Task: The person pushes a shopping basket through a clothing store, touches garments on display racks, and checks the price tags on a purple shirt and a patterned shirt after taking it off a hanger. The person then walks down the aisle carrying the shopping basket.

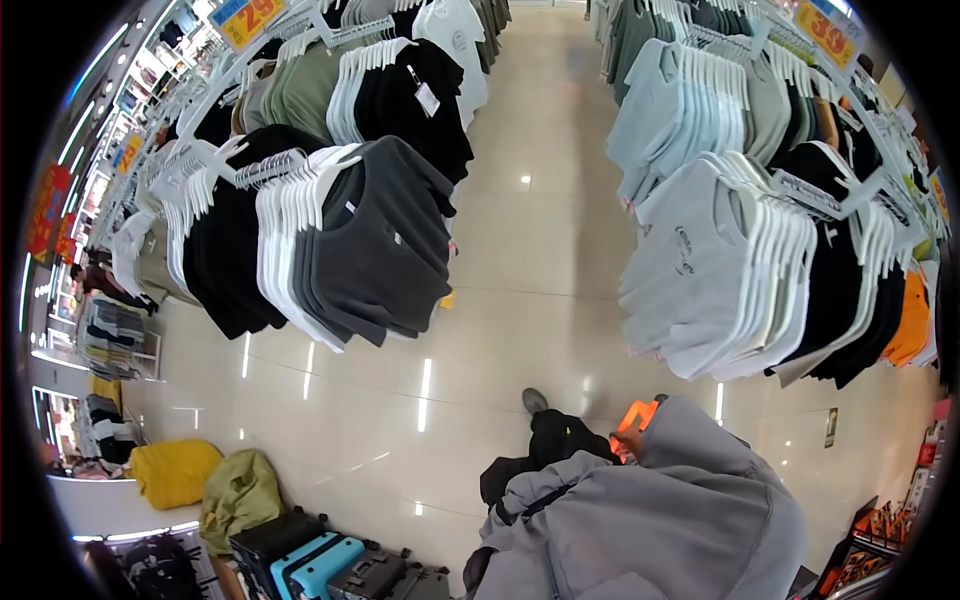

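My right hand (pixel 629 439) shows at the end of a grey sleeve (pixel 690 435), low in the view and right of the middle. Its fingers are closed around a bright orange plastic handle (pixel 637 411), whose lower part is hidden by the hand and sleeve. Black cloth (pixel 565 440) lies just left of it, with a dark shoe (pixel 535 401) beyond. My left hand does not show; the grey jacket (pixel 640 520) fills that area.
Racks of hanging T-shirts stand on both sides of a tiled aisle (pixel 530 230): dark grey shirts (pixel 375 250) left, light grey shirts (pixel 690 260) right. Suitcases (pixel 320 570), a yellow bundle (pixel 175 473) and an olive bundle (pixel 240 500) sit lower left. Orange-handled goods (pixel 880 530) are lower right.
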Tool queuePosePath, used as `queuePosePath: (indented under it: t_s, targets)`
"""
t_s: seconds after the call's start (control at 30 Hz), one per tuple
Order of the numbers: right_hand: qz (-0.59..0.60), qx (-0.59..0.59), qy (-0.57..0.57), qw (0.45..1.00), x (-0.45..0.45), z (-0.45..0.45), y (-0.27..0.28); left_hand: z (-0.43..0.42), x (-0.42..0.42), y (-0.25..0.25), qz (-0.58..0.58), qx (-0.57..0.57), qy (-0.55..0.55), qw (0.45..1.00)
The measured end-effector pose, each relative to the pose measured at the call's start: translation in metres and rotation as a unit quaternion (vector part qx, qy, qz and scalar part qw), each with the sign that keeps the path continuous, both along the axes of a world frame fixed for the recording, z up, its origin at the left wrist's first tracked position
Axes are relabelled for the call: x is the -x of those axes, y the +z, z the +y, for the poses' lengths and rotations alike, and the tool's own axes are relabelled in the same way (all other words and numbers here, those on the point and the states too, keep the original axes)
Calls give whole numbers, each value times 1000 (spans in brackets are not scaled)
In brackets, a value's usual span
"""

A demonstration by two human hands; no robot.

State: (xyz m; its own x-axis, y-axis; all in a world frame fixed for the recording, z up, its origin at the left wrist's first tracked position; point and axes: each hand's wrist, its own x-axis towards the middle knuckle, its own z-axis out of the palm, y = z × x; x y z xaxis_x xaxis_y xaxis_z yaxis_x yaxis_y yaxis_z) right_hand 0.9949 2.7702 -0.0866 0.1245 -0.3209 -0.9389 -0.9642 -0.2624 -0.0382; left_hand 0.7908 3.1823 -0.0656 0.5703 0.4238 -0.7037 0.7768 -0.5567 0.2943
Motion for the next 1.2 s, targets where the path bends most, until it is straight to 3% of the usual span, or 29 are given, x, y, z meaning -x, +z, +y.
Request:
queuePosePath:
  t_s: [0.33,0.4,0.47,0.57,0.63,0.8,0.83,0.87,0.93,1.03,1.2]
  targets:
    - [-62,-21,-37,997,-101,35,12,80,-260,29,-72,-20,-82,994]
    - [-67,-17,-69,995,-105,43,16,72,-322,60,21,19,-29,999]
    - [-110,64,-28,992,-97,52,3,77,-363,55,15,-6,-106,994]
    - [-95,77,-68,990,-86,66,9,93,-419,22,-45,-34,-218,974]
    - [-96,131,-48,986,-57,77,-26,94,-457,20,-35,-30,-254,966]
    - [-14,228,-39,973,-27,124,6,109,-548,23,12,-22,-331,943]
    - [-5,226,-57,972,-26,129,14,110,-567,35,45,7,-318,947]
    - [4,225,-74,971,-24,132,22,123,-581,8,49,20,-303,951]
    - [17,222,-93,971,-26,138,34,125,-614,3,57,56,-291,953]
    - [24,213,-113,970,-37,147,50,111,-650,-4,-28,84,-286,954]
    - [-4,192,-115,975,-96,155,56,43,-703,47,-40,221,-216,950]
